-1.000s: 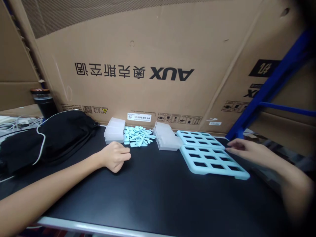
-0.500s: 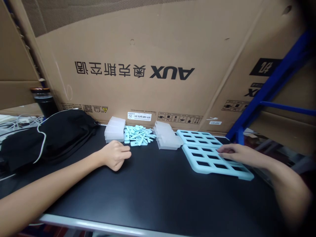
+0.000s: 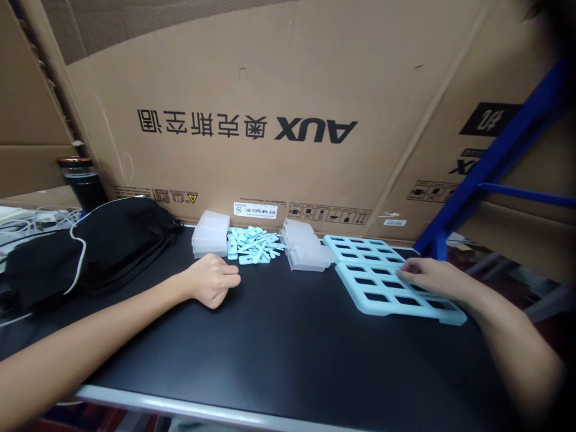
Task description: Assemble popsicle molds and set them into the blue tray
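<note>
My left hand (image 3: 212, 281) rests on the black tabletop as a closed fist, and nothing shows in it. Just beyond it stand translucent plastic boxes (image 3: 210, 233) and a heap of small light-blue plastic strips (image 3: 257, 245). At the right, my right hand (image 3: 425, 276) has its fingers closed at a crossbar of the near light-blue grid frame (image 3: 382, 306); the fingertips are partly hidden. A second light-blue grid frame (image 3: 330, 247) lies behind, against the near one. More translucent boxes (image 3: 308, 252) stand between the strips and the frames.
A large cardboard box (image 3: 252, 162) walls off the back of the black table (image 3: 279, 354). To the left lie a black bag (image 3: 126, 240) with a white cable and a dark bottle (image 3: 85, 186). A blue metal rack post (image 3: 486, 162) rises at the right.
My right hand's fingers have drawn closer together at the near frame. The view has shifted slightly; my left fist stays in place on the table.
</note>
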`<state>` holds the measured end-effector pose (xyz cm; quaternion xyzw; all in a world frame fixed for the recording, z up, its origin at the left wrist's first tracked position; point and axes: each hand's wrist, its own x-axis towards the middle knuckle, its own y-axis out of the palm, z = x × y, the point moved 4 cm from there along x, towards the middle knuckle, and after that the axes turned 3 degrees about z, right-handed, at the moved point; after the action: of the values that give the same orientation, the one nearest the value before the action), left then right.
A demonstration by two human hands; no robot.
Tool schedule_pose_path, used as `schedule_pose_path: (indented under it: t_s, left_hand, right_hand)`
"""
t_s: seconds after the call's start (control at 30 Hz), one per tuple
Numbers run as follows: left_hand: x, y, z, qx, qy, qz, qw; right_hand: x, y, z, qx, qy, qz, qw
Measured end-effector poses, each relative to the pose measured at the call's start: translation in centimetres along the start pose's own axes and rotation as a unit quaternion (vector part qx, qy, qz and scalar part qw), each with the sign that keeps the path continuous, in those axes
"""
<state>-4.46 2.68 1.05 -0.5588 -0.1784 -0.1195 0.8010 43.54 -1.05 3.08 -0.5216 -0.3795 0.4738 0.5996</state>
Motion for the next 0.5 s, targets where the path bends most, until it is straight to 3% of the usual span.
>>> schedule_pose_path:
  t_s: [0.13, 0.27, 0.37, 0.5]
  left_hand:
    - [0.1, -0.1, -0.1, 0.001, -0.005, -0.003, 1.0]
    - [0.0, -0.6, 0.0, 0.036, -0.02, -0.02, 0.999]
    - [-0.5, -1.9, 1.4, 0.07, -0.094, -0.095, 0.988]
    - [-2.8, -3.8, 5.0, 0.021, -0.24, -0.215, 0.946]
  right_hand:
    - [-0.4, -0.6, 0.9, -0.037, 0.0, -0.034, 0.999]
    - [-1.5, -1.5, 4.7, -0.025, -0.07, -0.143, 0.987]
    - [-2.3, -0.8, 9.0, 0.037, -0.145, -0.179, 0.972]
    - [-1.8, 1.5, 13.6, 0.062, -0.216, -0.116, 0.968]
